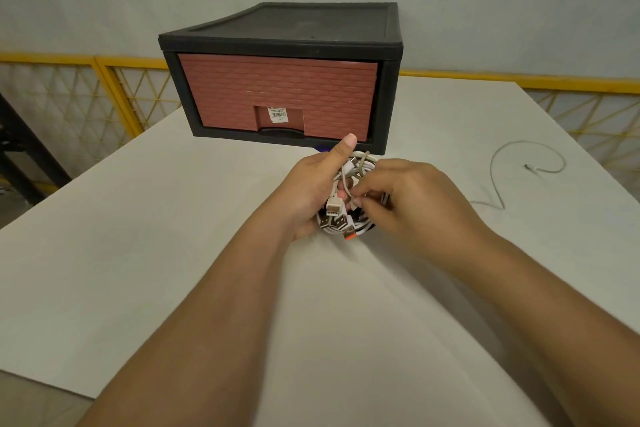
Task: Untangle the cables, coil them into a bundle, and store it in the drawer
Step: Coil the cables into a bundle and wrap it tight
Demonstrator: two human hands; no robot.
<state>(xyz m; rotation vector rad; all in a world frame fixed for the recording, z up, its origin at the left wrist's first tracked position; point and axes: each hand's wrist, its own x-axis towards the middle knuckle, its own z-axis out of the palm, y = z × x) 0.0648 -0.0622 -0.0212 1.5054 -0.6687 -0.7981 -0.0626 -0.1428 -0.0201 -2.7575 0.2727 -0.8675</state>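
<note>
Before the drawer (277,97), left grip (313,191) clasps the coil (360,163); right grip (408,198) pinches a strand (355,197); wind the tail (491,172) in snugly.

Drawer box (277,97) at the back of the worktop (138,253), cable bundle (349,218) just before it.
The left hand (311,191) and right hand (408,198) hold the cable bundle between them; a loose cable (498,163) lies on the worktop to the right, with a railing (131,94) behind.
</note>
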